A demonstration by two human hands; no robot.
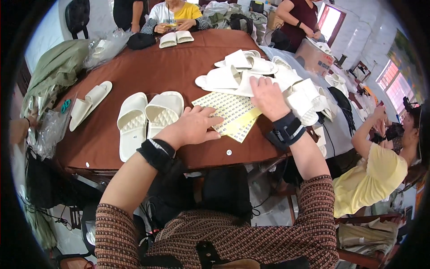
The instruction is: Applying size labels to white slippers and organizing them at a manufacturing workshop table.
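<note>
My left hand (195,127) lies over the near left corner of yellow sheets of small printed round stickers (224,110), its fingers spread and nothing gripped. Just left of it, a pair of white open-toe slippers (133,120) stands side by side, soles down. My right hand (268,98) reaches past the sheets, its bent fingers on a white slipper (244,85) at the near edge of a pile; its grip underneath is partly hidden. Several more white slippers (307,101) lie heaped to the right of that hand. Dark bands wrap both my wrists.
A brown cloth covers the table (134,74). A single slipper (92,103) lies far left, beside clear plastic bags (51,134). Another pair (176,39) sits at the far edge, before a seated person. A co-worker in yellow (371,175) sits at right; a cardboard box (313,56) stands behind the pile.
</note>
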